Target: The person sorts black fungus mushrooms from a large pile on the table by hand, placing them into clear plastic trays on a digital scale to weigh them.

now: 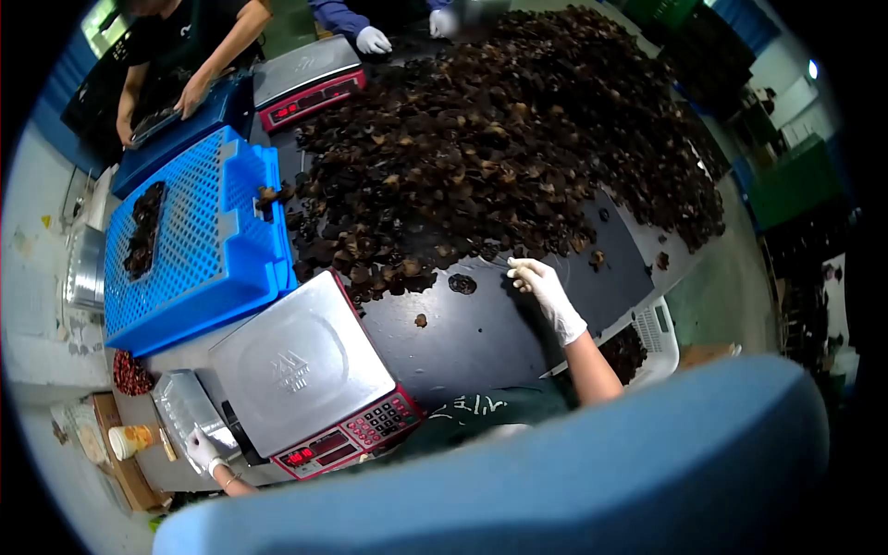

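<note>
My right hand [541, 291], in a white glove, hovers over the dark tabletop at the near edge of a big heap of dark dried pieces [462, 148]. Its fingers are pinched together; whatever may be between them is too small to name. At the lower left, my left hand [202, 450], also gloved, touches a clear plastic tray [190, 407], its fingers at the tray's near end. Between my hands stands a silver scale [305, 365] with a red keypad and lit display, its plate bare. Two loose pieces [462, 284] [421, 320] lie near the heap.
An upturned blue crate [176, 240] holds some dark pieces. Behind it is another scale [305, 69]. Two co-workers stand across the table, one holding a tray [155, 127], the other with gloved hands [373, 41]. A white basket [659, 338] is at right, a cup [129, 440] at left.
</note>
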{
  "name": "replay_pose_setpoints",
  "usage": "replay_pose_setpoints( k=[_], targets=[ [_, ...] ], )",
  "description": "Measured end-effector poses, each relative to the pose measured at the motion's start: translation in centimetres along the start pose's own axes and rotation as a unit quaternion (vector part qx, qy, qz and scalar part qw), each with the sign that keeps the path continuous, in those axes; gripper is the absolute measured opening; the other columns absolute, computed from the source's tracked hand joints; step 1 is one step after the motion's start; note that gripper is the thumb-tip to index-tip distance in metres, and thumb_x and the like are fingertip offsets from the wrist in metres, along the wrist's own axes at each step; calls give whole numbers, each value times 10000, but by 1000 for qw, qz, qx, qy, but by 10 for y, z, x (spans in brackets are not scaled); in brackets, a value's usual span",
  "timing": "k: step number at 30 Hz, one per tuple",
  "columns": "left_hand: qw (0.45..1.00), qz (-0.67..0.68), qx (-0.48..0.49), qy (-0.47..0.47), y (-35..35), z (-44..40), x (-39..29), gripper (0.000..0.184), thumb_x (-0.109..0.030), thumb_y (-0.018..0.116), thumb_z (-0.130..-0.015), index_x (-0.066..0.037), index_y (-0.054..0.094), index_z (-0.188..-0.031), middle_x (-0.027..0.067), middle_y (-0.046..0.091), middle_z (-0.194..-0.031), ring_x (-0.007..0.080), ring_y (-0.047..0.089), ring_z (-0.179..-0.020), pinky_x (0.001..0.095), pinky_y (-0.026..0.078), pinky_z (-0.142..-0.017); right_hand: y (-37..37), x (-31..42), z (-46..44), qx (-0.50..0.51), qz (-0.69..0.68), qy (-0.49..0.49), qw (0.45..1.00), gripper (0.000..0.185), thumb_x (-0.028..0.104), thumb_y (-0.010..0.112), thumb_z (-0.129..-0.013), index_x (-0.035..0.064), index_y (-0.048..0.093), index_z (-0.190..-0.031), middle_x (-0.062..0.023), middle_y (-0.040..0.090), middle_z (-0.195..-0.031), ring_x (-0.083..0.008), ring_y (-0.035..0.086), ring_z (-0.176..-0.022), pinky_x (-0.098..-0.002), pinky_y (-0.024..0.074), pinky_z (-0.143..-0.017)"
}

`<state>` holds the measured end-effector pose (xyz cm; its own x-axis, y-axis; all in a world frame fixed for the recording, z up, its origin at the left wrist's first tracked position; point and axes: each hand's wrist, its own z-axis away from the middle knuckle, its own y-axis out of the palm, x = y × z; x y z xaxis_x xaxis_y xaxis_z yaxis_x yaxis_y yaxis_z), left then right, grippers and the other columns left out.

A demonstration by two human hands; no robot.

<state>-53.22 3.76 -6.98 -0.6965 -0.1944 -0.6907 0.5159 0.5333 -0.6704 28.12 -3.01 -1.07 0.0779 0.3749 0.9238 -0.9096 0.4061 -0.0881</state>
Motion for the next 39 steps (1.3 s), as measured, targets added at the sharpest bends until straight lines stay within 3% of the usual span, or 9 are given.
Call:
replay_pose_setpoints(
  k=[4,7,9,13,14,19,24,32,39],
  targets=[
    [997,27,-18,-74,0,-11,21,260,-194,639,-935,52,664,-856,77,661,-788,178,561,-733,325,478,-750,26,-20,-1,-1,142,-84,986,305,173,616,-935,7,651,-1188,-51,710,-1003,-138,643,-904,-255,493,-854],
    [983,-57,-174,9,1,5,-25,251,-185,603,-960,63,644,-952,146,659,-920,256,586,-847,359,480,-828,55,-26,-6,1,319,-310,896,416,134,623,-855,38,598,-1259,-158,635,-1190,-296,604,-1100,-373,471,-977],
    [954,-105,-275,66,9,29,-91,258,-179,579,-976,70,631,-1016,193,658,-1008,308,603,-924,382,481,-880,76,-20,0,28,381,-316,868,509,132,635,-822,60,544,-1318,-171,559,-1290,-358,531,-1167,-427,449,-1011],
    [942,-19,-163,292,27,98,-209,54,-17,586,-945,22,590,-984,134,596,-916,270,561,-870,381,466,-833,94,-37,-19,77,405,-281,867,371,97,622,-848,79,591,-1217,-148,598,-1149,-343,594,-1044,-422,493,-910],
    [949,23,-57,309,23,122,-257,35,-2,582,-937,8,595,-967,129,607,-914,279,570,-848,392,467,-806,99,-38,-21,80,403,-281,867,371,97,622,-848,79,591,-1217,-148,598,-1149,-343,594,-1044,-422,493,-910],
    [897,-46,134,419,53,166,-268,103,-91,665,-871,-41,624,-951,119,617,-894,324,587,-821,431,460,-756,135,-11,0,174,353,-305,867,227,130,619,-877,91,640,-1099,-149,617,-1036,-347,627,-983,-426,523,-838],
    [902,-38,181,389,62,180,-280,129,-99,693,-837,-51,638,-944,111,607,-885,308,579,-859,421,448,-793,156,-26,1,218,473,-245,818,223,180,624,-881,70,636,-1075,-151,640,-1039,-363,639,-955,-443,530,-816],
    [899,-30,213,380,61,185,-291,133,-121,707,-832,-68,658,-943,82,618,-894,280,583,-865,405,440,-803,177,57,29,248,164,-283,912,219,191,682,-875,42,634,-1029,-135,670,-921,-246,673,-865,-353,528,-760],
    [901,-31,223,371,60,183,-290,134,-140,712,-834,-77,665,-942,82,616,-898,279,583,-863,402,439,-795,226,95,46,364,260,-405,798,410,281,676,-880,91,593,-1234,-116,611,-1139,-300,658,-971,-367,540,-827]
  ],
)
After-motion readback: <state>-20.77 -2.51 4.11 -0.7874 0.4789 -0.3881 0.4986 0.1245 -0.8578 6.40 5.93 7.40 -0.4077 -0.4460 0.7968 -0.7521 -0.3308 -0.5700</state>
